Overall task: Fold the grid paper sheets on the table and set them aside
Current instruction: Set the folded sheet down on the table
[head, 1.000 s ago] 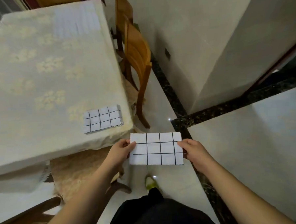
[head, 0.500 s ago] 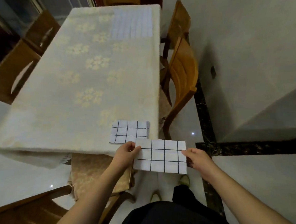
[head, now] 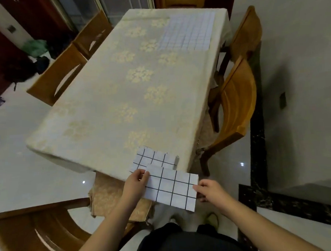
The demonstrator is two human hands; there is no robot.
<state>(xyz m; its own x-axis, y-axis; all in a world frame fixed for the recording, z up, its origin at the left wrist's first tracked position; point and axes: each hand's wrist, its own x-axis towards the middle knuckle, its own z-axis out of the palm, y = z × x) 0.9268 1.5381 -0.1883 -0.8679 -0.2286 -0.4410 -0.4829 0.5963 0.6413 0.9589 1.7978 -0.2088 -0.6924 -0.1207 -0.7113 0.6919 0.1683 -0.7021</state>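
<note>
Folded sheet [head: 171,186] held over near table [head: 102,109] edge, about to be stacked.
Left hand [head: 134,184] and right hand [head: 210,191] each pinch a short end, keeping it flat and lined up for the folded pile [head: 153,159] at near right corner; unfolded sheets [head: 188,33] wait far right.

A folded grid sheet [head: 171,187] is hanging between the left hand [head: 134,186] and the right hand [head: 210,191], just off the near edge of the table [head: 120,85] and overlapping the near edge of a second folded grid sheet [head: 153,159], which is lying on the table's near right corner. Flat grid sheets [head: 187,32] are lying at the table's far right corner. Two chairs [head: 234,100] are standing along the table's right side, two more chairs [head: 62,73] along its left side, and a cushioned chair [head: 51,231] is sitting at its near end.
</note>
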